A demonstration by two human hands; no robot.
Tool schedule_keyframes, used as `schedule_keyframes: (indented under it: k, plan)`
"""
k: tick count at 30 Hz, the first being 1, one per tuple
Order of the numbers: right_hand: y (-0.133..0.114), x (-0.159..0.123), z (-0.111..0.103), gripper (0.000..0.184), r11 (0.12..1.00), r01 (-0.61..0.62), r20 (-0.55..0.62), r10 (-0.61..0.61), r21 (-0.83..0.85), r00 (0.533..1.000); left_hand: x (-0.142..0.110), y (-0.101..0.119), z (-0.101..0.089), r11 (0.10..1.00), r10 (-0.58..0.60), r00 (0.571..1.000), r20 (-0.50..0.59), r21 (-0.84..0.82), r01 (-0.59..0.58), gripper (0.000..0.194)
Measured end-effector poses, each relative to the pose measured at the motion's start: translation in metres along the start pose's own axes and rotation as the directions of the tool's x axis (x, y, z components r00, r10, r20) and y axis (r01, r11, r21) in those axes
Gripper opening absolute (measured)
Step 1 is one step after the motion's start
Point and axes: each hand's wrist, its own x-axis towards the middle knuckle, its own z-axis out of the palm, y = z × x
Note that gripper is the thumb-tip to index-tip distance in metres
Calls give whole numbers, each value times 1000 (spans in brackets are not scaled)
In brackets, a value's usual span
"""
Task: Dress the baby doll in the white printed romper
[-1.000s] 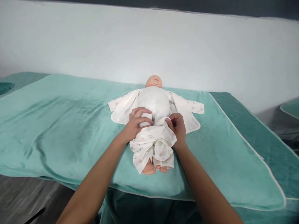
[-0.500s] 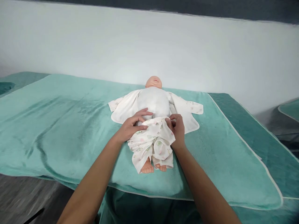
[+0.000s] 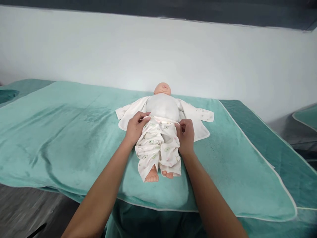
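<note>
A baby doll (image 3: pixel 162 88) lies on its back, its feet (image 3: pixel 152 175) toward me. White printed baby trousers (image 3: pixel 158 145) cover its legs, with the waistband across the lower belly. My left hand (image 3: pixel 136 127) pinches the waistband at the left side, and my right hand (image 3: pixel 185 134) is closed on the band at the right side; its fingertips are partly hidden. Under the doll a white baby jacket (image 3: pixel 201 115) is spread open, sleeves stretched out to both sides. The doll's torso (image 3: pixel 162 106) looks pale and smooth.
A light green blanket (image 3: pixel 74 132) with pale edging covers the table, over a darker green cover (image 3: pixel 279 155). Behind it stands a white wall (image 3: pixel 158 49). Grey floor (image 3: pixel 27 208) shows at the lower left, and part of another green-covered surface (image 3: pixel 307 115) at the right.
The trousers' waistband has moved up the doll's belly and lies straighter. My left hand, spread over the waist before, has closed on the band. My right hand stays at the right side.
</note>
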Motion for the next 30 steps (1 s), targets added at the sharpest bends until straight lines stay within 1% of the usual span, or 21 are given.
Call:
schedule_keyframes:
  k: [2, 4, 5, 7, 10, 12, 14, 17, 19, 21, 22, 25, 27, 30]
  plan:
    - [1, 4, 2, 21, 998, 50, -32, -51, -33, 998, 10, 2, 3, 995, 22, 999, -40, 95, -18, 20]
    - [2, 7, 3, 20, 998, 40, -45, -42, -47, 998, 22, 1, 7, 989, 39, 997, -60, 145, -30, 21]
    - [3, 9, 4, 19, 999, 11, -46, -13, -46, 999, 26, -1, 10, 991, 37, 998, -51, 131, -30, 22]
    - [5, 12, 5, 20, 997, -73, -44, 72, -28, 996, 33, -6, 15, 999, 6, 1000, 0, 34, -6, 21]
    - [8, 16, 7, 20, 983, -181, -28, 181, 12, 983, 35, -13, 18, 990, -87, 993, 74, -106, 95, 21]
    - [8, 18, 6, 22, 973, -228, -5, 228, 45, 974, 33, -15, 15, 977, -151, 984, 98, -138, 164, 24]
    - [8, 20, 5, 25, 958, -273, 33, 271, 87, 962, 29, -15, 10, 968, -190, 974, 127, -142, 208, 28]
    - [7, 22, 1, 31, 934, -331, 106, 318, 137, 942, 26, -13, -2, 972, -205, 961, 185, -78, 222, 34]
    - [7, 22, -4, 34, 921, -359, 176, 333, 149, 926, 24, -12, -10, 973, -213, 950, 229, -34, 227, 35]
    - [7, 21, -10, 36, 901, -403, 267, 353, 159, 897, 23, -12, -17, 961, -248, 925, 288, -50, 273, 37]
    - [7, 20, -14, 36, 882, -439, 318, 371, 173, 872, 23, -13, -20, 946, -274, 906, 323, -78, 314, 37]
    - [7, 17, -27, 29, 782, -573, 488, 411, 246, 770, 23, -16, -26, 886, -351, 846, 401, -151, 439, 38]
    - [5, 16, -36, 30, 721, -629, 592, 382, 290, 710, 24, -18, -29, 861, -372, 827, 422, -177, 477, 36]
    - [2, 16, -45, 37, 682, -657, 684, 312, 322, 659, 25, -19, -32, 849, -378, 801, 465, -172, 500, 30]
